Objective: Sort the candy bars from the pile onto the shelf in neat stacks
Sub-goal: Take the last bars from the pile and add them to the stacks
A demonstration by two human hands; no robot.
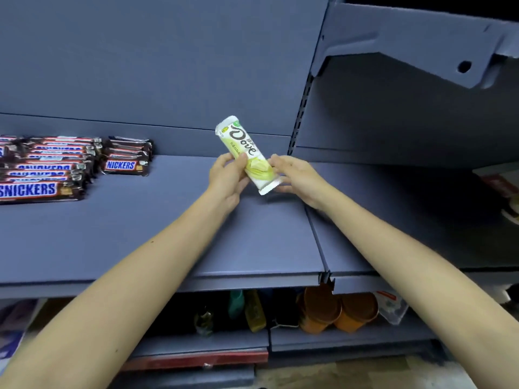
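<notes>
A white and green Dove bar (243, 147) is held tilted above the middle of the blue-grey shelf (157, 231). My left hand (229, 178) grips its left side with thumb on the wrapper. My right hand (297, 178) pinches its lower right end. On the shelf's left stand stacks of brown Snickers bars (42, 172), with a smaller Snickers stack (126, 158) beside them.
A slotted upright (302, 108) divides this bay from the right bay, where a partly seen packet (502, 186) lies. A shelf bracket (421, 46) juts out overhead at the right. Orange cups (337, 310) and bottles (247, 310) stand on the lower shelf.
</notes>
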